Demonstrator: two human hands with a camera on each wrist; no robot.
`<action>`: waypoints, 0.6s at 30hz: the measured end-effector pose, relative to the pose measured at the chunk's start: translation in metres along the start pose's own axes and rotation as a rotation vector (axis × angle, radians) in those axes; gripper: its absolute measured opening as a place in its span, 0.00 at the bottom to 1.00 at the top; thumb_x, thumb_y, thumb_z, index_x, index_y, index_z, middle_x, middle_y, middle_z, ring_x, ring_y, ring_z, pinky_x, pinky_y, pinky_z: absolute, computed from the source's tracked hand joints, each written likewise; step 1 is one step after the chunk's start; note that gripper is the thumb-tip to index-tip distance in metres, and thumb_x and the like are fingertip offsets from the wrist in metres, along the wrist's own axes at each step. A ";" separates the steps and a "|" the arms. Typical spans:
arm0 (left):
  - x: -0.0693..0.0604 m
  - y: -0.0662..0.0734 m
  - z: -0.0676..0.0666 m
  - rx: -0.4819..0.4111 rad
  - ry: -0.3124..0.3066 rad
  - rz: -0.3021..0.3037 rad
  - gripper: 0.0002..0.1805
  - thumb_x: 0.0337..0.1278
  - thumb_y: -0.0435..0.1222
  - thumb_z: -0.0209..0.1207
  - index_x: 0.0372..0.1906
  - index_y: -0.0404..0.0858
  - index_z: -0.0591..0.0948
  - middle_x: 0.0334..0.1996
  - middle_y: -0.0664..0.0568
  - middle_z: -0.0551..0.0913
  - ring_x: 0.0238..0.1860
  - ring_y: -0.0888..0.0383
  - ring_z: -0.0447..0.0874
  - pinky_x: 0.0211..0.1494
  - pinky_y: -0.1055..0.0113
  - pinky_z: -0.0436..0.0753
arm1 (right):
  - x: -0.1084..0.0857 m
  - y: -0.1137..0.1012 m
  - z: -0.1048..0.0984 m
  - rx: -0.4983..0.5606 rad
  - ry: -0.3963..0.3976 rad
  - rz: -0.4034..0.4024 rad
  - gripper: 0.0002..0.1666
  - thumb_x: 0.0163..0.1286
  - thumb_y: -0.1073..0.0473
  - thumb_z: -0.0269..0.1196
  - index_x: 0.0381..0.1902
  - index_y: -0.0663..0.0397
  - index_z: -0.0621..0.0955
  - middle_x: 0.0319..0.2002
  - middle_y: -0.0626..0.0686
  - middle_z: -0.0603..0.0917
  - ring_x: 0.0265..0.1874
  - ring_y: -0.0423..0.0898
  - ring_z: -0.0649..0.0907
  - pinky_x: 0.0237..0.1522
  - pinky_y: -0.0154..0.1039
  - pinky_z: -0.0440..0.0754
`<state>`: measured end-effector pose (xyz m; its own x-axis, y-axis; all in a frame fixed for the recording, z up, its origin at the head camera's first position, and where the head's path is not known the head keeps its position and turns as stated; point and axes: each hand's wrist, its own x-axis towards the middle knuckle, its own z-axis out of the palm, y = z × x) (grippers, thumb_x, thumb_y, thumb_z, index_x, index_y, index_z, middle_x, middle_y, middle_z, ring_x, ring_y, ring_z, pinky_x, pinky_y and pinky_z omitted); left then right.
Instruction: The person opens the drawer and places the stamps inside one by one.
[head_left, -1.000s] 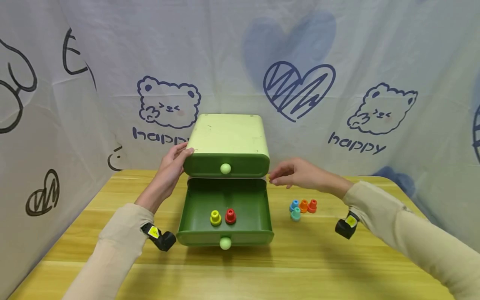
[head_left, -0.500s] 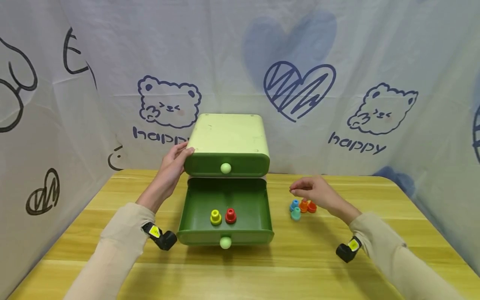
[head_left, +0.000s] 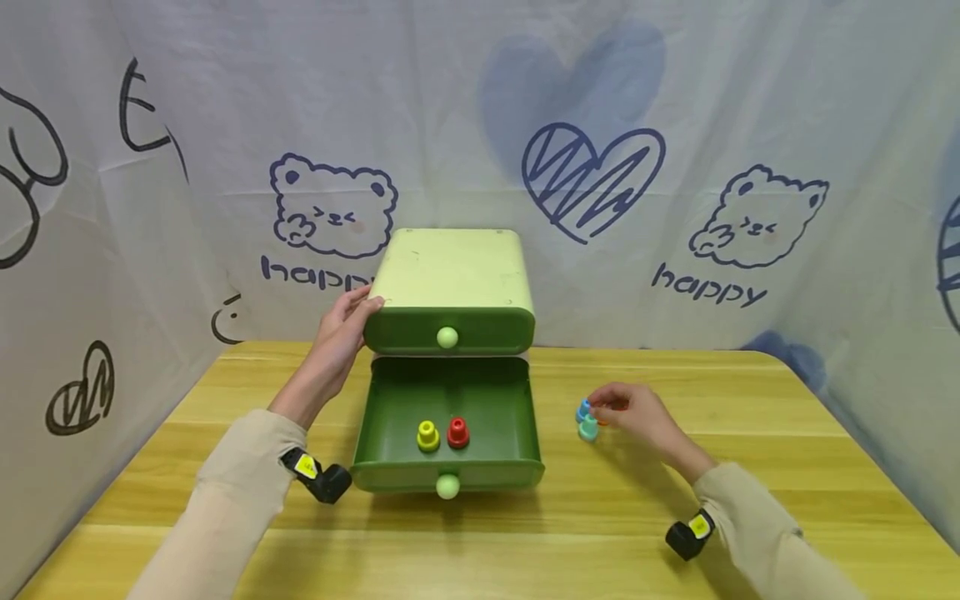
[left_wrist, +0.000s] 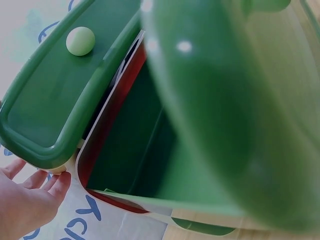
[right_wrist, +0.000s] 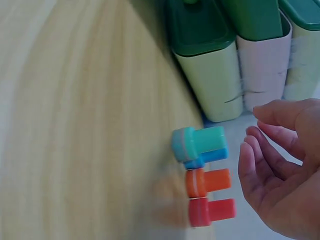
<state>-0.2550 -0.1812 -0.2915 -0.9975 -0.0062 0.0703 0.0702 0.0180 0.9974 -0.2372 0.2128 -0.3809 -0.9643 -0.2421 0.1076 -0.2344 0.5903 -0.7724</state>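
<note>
Left hand (head_left: pixel 335 337) rested loosely on cabinet (head_left: pixel 450 268), likely steadying it; right hand (head_left: pixel 636 412), empty, fingers parted from thumb, hung by pegs (right_wrist: pixel 208 181), bunched seemingly for easy reach.

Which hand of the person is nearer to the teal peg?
Right. The right hand is close to the teal peg, not holding it; the left hand touches the left side of the cabinet, across the open drawer.
</note>
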 end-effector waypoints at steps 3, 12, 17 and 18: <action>0.000 0.000 0.000 -0.003 0.002 0.000 0.35 0.68 0.42 0.49 0.74 0.34 0.53 0.70 0.39 0.58 0.65 0.47 0.63 0.69 0.58 0.64 | -0.002 0.004 0.005 -0.018 0.029 -0.010 0.10 0.63 0.67 0.65 0.42 0.67 0.83 0.35 0.54 0.84 0.34 0.47 0.79 0.36 0.38 0.79; -0.001 0.001 0.001 -0.009 0.002 0.006 0.35 0.68 0.42 0.50 0.74 0.34 0.54 0.70 0.39 0.57 0.65 0.46 0.63 0.69 0.59 0.63 | -0.009 0.012 0.017 -0.015 0.048 0.063 0.15 0.62 0.67 0.66 0.47 0.66 0.81 0.36 0.53 0.82 0.35 0.47 0.78 0.33 0.38 0.79; -0.001 0.001 0.001 -0.006 0.001 0.007 0.35 0.68 0.42 0.49 0.74 0.34 0.54 0.70 0.39 0.58 0.66 0.47 0.63 0.70 0.58 0.63 | -0.010 0.014 0.020 -0.046 0.043 0.065 0.15 0.62 0.66 0.66 0.47 0.66 0.82 0.34 0.52 0.81 0.34 0.47 0.78 0.33 0.38 0.78; -0.002 0.001 0.001 -0.005 0.001 0.007 0.35 0.68 0.43 0.50 0.74 0.34 0.54 0.70 0.39 0.58 0.66 0.47 0.63 0.70 0.58 0.63 | -0.010 0.014 0.021 -0.051 0.043 0.068 0.16 0.62 0.66 0.67 0.47 0.67 0.82 0.35 0.52 0.81 0.34 0.48 0.78 0.33 0.38 0.79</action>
<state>-0.2534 -0.1805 -0.2905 -0.9970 -0.0076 0.0772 0.0771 0.0129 0.9969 -0.2282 0.2078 -0.4058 -0.9823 -0.1675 0.0835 -0.1730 0.6427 -0.7463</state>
